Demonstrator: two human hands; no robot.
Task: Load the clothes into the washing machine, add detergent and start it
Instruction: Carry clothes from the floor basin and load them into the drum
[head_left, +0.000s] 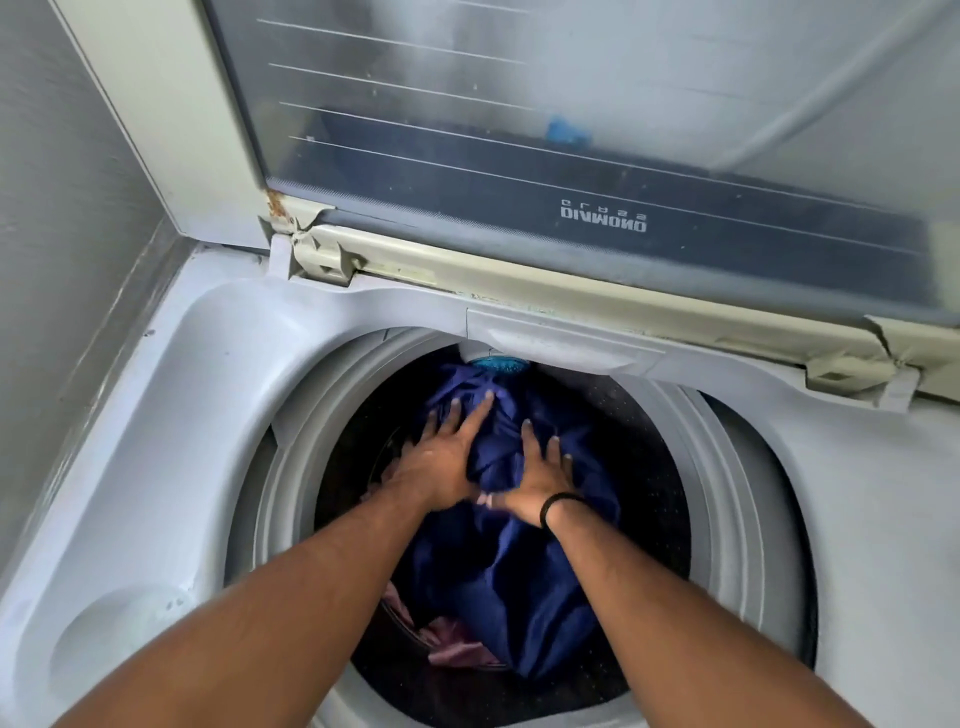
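A top-loading washing machine (218, 395) stands with its glass lid (571, 130) raised. A dark blue garment (498, 566) fills the middle of the drum (727, 519). Pink cloth (457, 649) shows beneath it at the near side. My left hand (441, 457) lies flat on the blue garment with fingers spread and straight. My right hand (540, 478) presses on the same garment beside it, fingers straight, with a black band on the wrist. Both forearms reach down into the drum.
A grey wall (57, 208) runs close along the left of the machine. A round recess (119, 649) sits in the machine's top at the near left. A teal cap (500, 364) shows at the drum's far rim. The lid's hinge corners are cracked and rusty.
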